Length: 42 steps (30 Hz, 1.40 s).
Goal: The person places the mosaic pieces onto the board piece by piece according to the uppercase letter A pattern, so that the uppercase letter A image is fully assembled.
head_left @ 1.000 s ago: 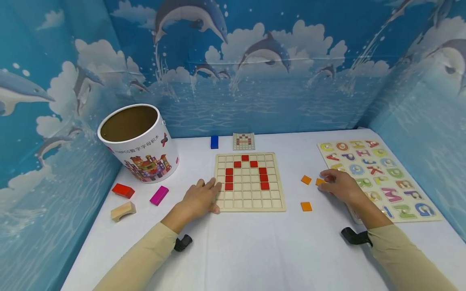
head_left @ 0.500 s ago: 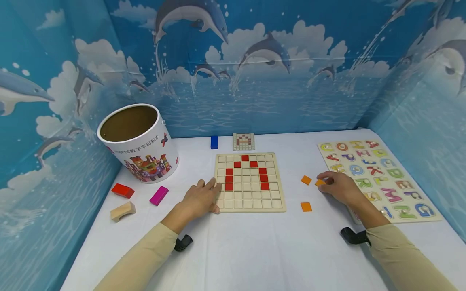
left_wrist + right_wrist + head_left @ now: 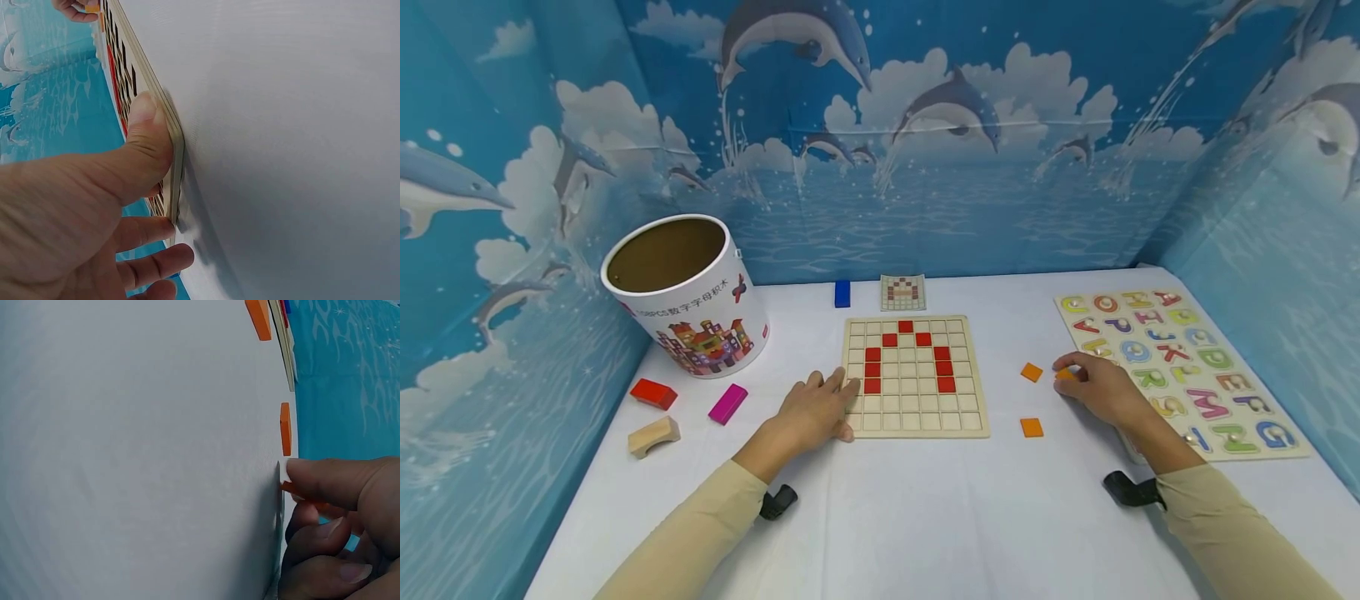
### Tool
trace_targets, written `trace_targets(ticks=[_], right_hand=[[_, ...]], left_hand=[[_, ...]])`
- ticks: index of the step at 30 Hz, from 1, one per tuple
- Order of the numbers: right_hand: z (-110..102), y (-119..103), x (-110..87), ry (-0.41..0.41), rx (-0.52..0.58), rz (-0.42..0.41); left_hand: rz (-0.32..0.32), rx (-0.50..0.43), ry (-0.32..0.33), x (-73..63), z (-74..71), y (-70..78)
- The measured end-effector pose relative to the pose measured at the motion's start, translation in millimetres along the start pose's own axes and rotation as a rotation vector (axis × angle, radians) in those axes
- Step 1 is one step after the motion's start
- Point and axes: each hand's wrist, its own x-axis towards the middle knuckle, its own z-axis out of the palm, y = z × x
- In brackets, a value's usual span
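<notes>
A square wooden grid board lies mid-table, with several red tiles forming an arch in its cells. At the board's near left corner, my left hand rests with fingers extended; the left wrist view has its thumb pressing the board's edge. On the right, my right hand pinches a small orange tile between thumb and fingers, close to the table and partly covered by them. Two other orange tiles, a far one and a near one, lie between that hand and the board.
Behind the board are a small pattern card and a blue block. To the left stand a white bucket, a red block, a wooden arch block and a magenta block. An alphabet puzzle board lies right.
Over the last second my right hand has shifted slightly left, and the orange tile has turned a little between its fingers. My left hand and the grid board stay in place.
</notes>
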Motion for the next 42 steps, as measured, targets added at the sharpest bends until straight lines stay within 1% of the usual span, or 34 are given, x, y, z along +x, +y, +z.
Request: trace_targets(ticks=[5, 7, 9, 12, 14, 16, 18, 21, 26, 29, 33, 34, 36, 40, 42], right_hand=[[-6, -2, 2.5, -0.005, 0.045, 0.004], [-8, -4, 4.9, -0.009, 0.092, -0.006], [-9, -8, 7.9, -0.030, 0.182, -0.007], [-9, -19, 13.4, -0.087, 0.374, -0.011], [-6, -28, 18.2, -0.127, 0.499, -0.017], [0, -39, 23.3, -0.163, 0.595, -0.038], [8, -51, 28.7, -0.189, 0.652, -0.054], [20, -68, 37.0, -0.210, 0.689, -0.075], [40, -100, 48.7, -0.230, 0.705, -0.066], [57, -124, 53.6, -0.271, 0.706, -0.054], [83, -153, 56.8, -0.348, 0.659, -0.087], [89, -159, 56.8, -0.353, 0.630, -0.094], [98, -171, 56.2, -0.337, 0.536, -0.128], [111, -185, 57.6, -0.230, 0.270, -0.193], [114, -189, 59.2, -0.189, 0.171, -0.217]], left_hand=[[0.002, -0.003, -0.002, -1.2, -0.5, 0.3], [0.002, -0.005, -0.003, -1.6, -0.8, 0.3], [0.004, -0.004, -0.004, -1.4, -1.2, 0.4], [0.008, -0.002, -0.007, -1.1, -1.6, 0.4], [0.008, -0.003, -0.010, -1.0, -1.5, 0.2], [0.006, -0.006, -0.017, -1.0, -0.4, -0.2], [0.006, -0.006, -0.024, -1.2, 1.5, -0.9], [0.013, -0.007, -0.023, -1.1, 3.5, -1.5], [0.020, -0.008, -0.010, -0.6, 2.0, -2.3], [0.010, -0.003, -0.014, -0.7, 1.1, -3.5], [0.006, 0.003, -0.025, -0.4, 0.4, -3.6], [0.008, 0.002, -0.027, -0.1, 0.1, -3.2], [0.013, 0.002, -0.031, 0.5, -0.5, -2.1], [0.014, 0.012, -0.033, 1.7, -2.2, -1.1], [0.013, 0.014, -0.034, 1.8, -3.6, -1.6]])
